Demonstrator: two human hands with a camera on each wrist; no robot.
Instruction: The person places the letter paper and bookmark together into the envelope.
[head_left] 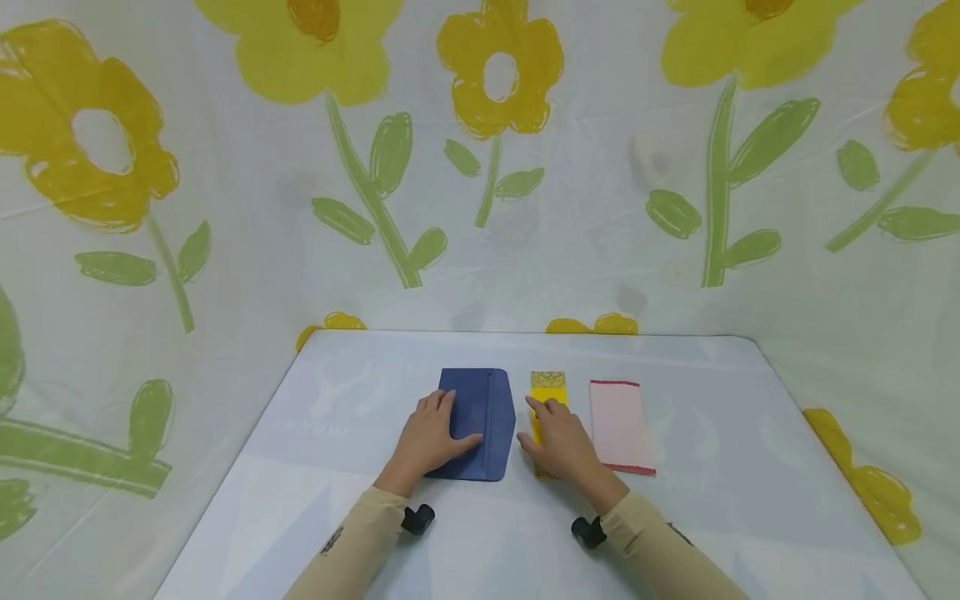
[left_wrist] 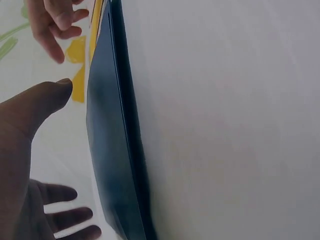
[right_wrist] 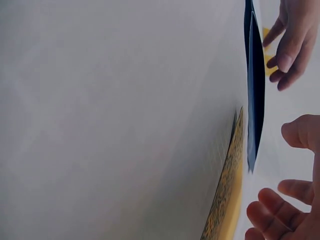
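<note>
Two bare hands reach over the counter (head_left: 510, 542), seen from the person's head. The left hand's (head_left: 429, 433) fingers are parted, with the thumb wide to the right; they hold nothing, and the wrist views show a gap between them and the blue envelope (head_left: 472, 400) below. The right hand (head_left: 564, 442) is likewise loosely open, with nothing gripped, and hangs over a narrow yellow packet (head_left: 551, 392) with patterned ends, hiding much of its middle.

The blue envelope lies flat, its flap (head_left: 500, 425) spread toward the yellow packet, which lies just beside it, apart. Beyond the packet, on the right, rests a pale pink packet (head_left: 619, 427) with red bands at both ends, touched by neither hand.

Thin flat pieces like these probably lift best when one hand steadies the body while the other's fingertips slide under an edge, pinching lightly so that nothing creases. The envelope's flap looks likely to bend, so it is best kept clear of the palm.

Farther out are tan sleeves (head_left: 356, 537), a small black device at each wrist, and a white curtain (head_left: 570, 250) printed with yellow flowers.
</note>
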